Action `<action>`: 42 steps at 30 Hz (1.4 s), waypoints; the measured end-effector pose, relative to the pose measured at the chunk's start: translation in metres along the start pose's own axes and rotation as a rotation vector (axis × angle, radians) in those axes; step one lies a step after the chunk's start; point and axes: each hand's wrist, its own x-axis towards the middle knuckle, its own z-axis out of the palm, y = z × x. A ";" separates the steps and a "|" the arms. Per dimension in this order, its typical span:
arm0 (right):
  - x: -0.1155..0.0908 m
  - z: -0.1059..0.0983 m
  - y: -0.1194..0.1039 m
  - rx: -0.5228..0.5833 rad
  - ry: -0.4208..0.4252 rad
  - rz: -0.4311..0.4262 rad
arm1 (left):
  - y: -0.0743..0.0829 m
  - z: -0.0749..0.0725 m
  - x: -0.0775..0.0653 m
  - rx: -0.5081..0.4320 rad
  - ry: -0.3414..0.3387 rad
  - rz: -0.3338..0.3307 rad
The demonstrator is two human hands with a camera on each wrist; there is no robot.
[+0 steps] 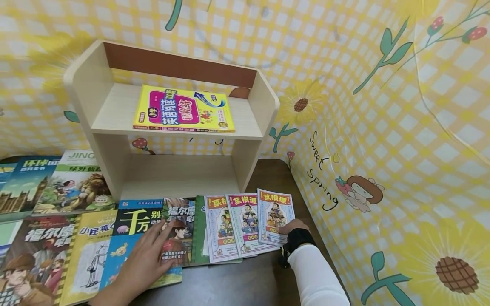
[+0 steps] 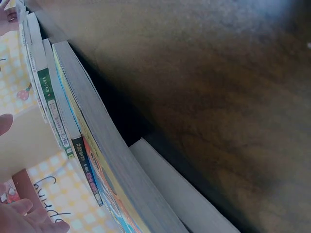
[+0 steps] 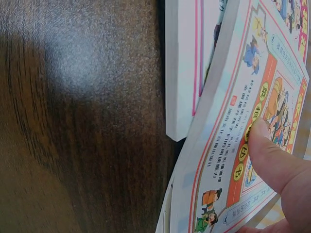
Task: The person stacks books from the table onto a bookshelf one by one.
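Observation:
My right hand holds the rightmost of three small light-blue booklets at its lower right corner. In the right wrist view the thumb lies on the booklet's cover, with another finger at its far edge. The middle booklet and the left booklet overlap beside it, over a green book. My left hand, fingers extended, rests over a blue book and the edge of a detective-cover book.
A two-tier wooden shelf stands behind the books, with a yellow English reading book on its upper board. More books, including a yellow cartoon book, spread across the left. A patterned cloth wall borders the dark table on the right.

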 end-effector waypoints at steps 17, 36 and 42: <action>-0.010 0.002 -0.005 -0.035 -0.005 0.001 | 0.000 0.004 -0.002 -0.032 0.003 0.004; -0.014 0.005 0.008 0.252 0.048 0.027 | -0.001 0.002 -0.006 -0.066 -0.022 -0.005; -0.025 0.008 0.018 0.480 0.115 -0.074 | -0.003 0.006 -0.006 -0.098 -0.089 -0.069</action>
